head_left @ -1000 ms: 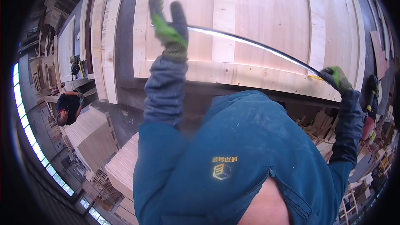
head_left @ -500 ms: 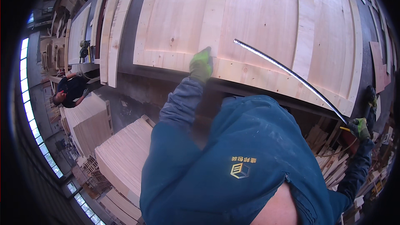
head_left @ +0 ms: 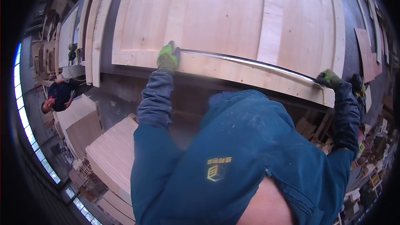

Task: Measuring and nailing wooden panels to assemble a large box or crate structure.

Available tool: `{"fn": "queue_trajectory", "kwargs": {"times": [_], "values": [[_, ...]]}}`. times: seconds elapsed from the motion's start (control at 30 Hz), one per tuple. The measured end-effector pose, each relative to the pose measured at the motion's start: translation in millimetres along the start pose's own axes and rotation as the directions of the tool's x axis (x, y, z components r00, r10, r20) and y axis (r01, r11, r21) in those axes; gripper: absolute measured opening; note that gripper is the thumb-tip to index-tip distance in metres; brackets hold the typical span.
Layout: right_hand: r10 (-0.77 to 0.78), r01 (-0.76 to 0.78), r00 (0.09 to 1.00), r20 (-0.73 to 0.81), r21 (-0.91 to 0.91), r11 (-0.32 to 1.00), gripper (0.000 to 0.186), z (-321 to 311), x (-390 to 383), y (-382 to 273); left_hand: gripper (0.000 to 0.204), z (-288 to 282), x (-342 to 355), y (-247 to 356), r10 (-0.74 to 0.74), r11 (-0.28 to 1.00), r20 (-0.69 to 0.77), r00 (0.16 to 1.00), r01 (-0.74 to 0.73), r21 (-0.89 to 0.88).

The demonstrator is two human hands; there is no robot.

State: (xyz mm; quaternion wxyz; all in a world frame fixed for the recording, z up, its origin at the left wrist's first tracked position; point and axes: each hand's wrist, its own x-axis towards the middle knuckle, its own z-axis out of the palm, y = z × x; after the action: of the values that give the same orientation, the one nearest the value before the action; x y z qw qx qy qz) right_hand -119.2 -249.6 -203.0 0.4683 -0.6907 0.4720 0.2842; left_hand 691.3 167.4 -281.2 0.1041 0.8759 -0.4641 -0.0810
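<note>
A pale wooden panel with raised battens lies before me. A long, thin metal rule lies across it, along the near batten. My left hand, in a green and grey glove, holds the rule's left end against the wood. My right hand, gloved alike, grips the other end near the panel's right corner. A small yellow thing below that hand is too small to name. A dark tool sits just right of it.
A co-worker works at a bench at left. Loose planks lie left of the panel, board offcuts at right. Stacked boards stand behind me at lower left, scrap wood under the bench's right side.
The rule's free end was raised off my left hand half a second ago; it now lies down on the panel at that hand. My right hand has moved up and left.
</note>
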Motion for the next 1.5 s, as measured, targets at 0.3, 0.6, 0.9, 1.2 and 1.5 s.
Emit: {"fn": "queue_trajectory", "kwargs": {"times": [0.3,0.6,0.9,1.2,1.5], "values": [[0.021,-0.022,0.999,0.043,0.017,1.000,0.032,-17,36,61,0.083,27,18,95,-0.205,0.963,0.032,0.978,0.196,0.182],[0.057,-0.054,0.996,0.066,-0.036,0.998,0.027,-37,49,56,0.088,31,35,118,-0.268,0.938,0.049,0.962,0.249,0.242],[0.075,-0.072,0.993,0.086,-0.035,0.997,0.031,-50,63,48,0.091,32,52,123,-0.323,0.928,0.086,0.943,0.297,0.227],[0.084,-0.085,0.992,0.095,0.011,0.996,0.032,-51,41,41,0.093,27,40,121,-0.319,0.929,0.075,0.945,0.296,0.224],[0.015,-0.012,1.000,-0.013,0.231,0.973,0.045,1,-109,32,0.102,-3,-12,126,-0.500,0.296,0.201,0.843,0.384,-0.874]]}}
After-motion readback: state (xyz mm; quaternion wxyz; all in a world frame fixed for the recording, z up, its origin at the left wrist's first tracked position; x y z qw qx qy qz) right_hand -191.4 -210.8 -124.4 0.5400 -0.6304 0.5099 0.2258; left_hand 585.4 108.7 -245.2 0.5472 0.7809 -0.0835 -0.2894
